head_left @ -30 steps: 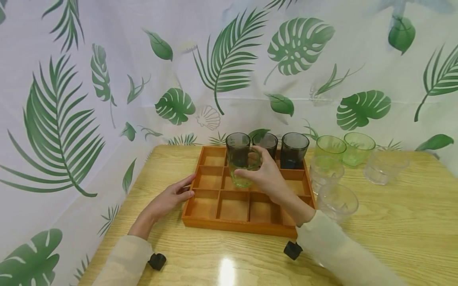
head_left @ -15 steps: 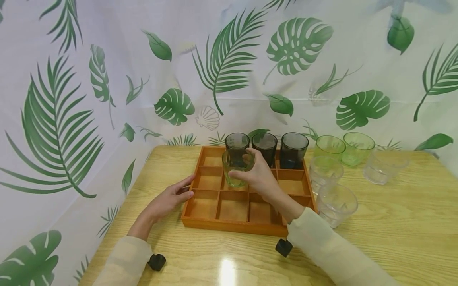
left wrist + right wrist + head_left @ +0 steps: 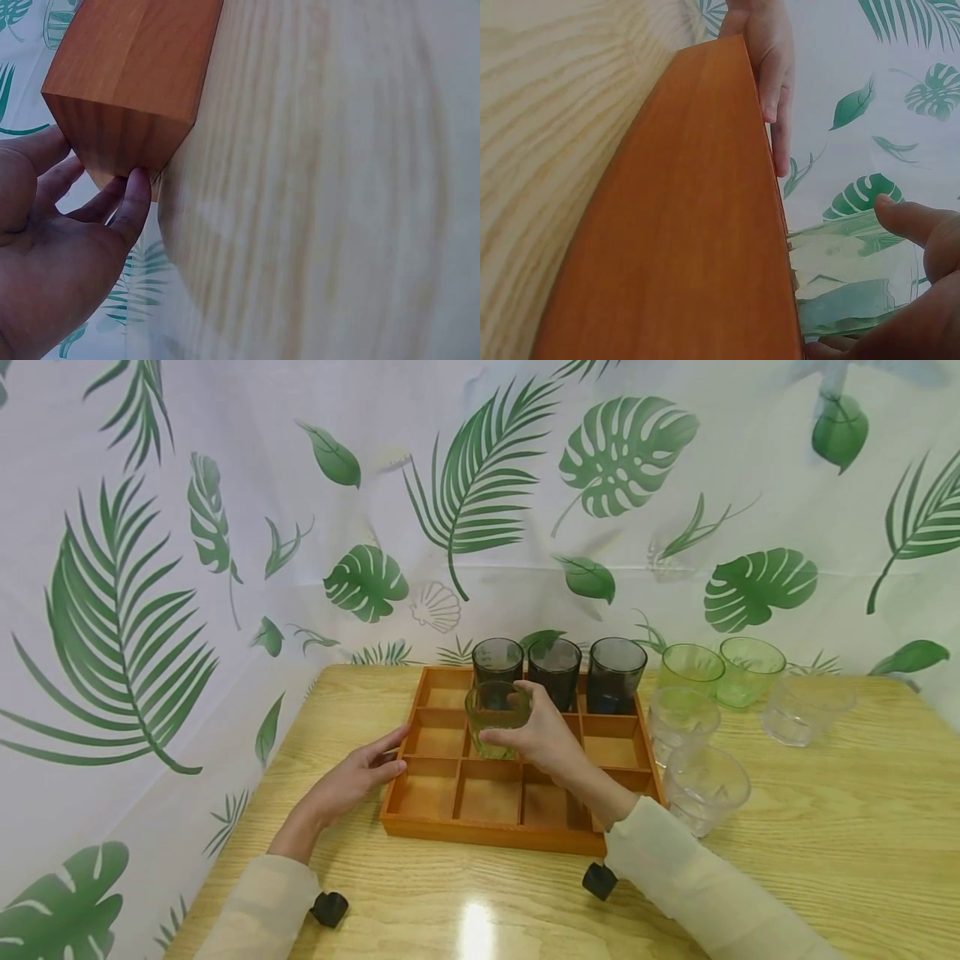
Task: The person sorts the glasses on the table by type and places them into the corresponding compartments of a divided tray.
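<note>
Since 1.0 s ago, the held green glass tumbler [image 3: 487, 714] has gone lower and slightly left; the right hand [image 3: 547, 731] reaches forward and left over the compartmented wooden tray [image 3: 487, 837], its fingers and thumb curved round the tumbler's sides; tumbler upright, at the second compartment from left, middle row; base contact cannot be told; left hand [image 3: 363, 777] beside the tray's left wall, fingers loosely extended, tips touching it, grasping nothing; counts: twelve compartments, three rows of four; three smoke-grey tumblers [image 3: 617, 677], back row; on the surface [image 3: 825, 827] at right, two other green tumblers [image 3: 752, 672], three clear glasses [image 3: 707, 789].
</note>
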Motion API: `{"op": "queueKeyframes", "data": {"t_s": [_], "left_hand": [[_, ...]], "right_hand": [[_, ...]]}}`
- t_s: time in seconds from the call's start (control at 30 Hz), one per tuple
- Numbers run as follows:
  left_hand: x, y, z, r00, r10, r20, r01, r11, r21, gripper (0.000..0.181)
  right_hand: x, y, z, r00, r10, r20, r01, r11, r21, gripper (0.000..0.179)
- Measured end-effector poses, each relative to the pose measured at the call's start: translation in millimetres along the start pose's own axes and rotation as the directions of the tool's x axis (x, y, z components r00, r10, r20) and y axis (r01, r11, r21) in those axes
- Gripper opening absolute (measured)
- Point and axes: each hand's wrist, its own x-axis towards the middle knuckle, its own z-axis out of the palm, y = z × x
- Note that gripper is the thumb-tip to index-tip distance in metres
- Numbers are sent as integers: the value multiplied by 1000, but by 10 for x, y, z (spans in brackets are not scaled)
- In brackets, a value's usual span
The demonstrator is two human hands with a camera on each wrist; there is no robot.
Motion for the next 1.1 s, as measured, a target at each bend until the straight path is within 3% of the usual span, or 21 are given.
{"op": "queueKeyframes", "data": {"t_s": [0.2,0.43,0.7,1.1], "left_hand": [[10,-7,2,1000,-5,-4,5,1000,-3,66],[18,-10,4,1000,-5,0,5,1000,-2,66],[10,-12,0,1000,-7,-3,7,1000,7,66],[11,-22,-4,1000,-12,-12,12,1000,9,66]], "right_hand": [[10,41,24,1000,-7,15,8,996,-90,101],[15,43,40,1000,12,28,-4,960,-280,101],[-43,21,-35,998,6,64,8,975,-223,100],[-271,-33,-418,991,-127,45,129,991,-41,84]]}}
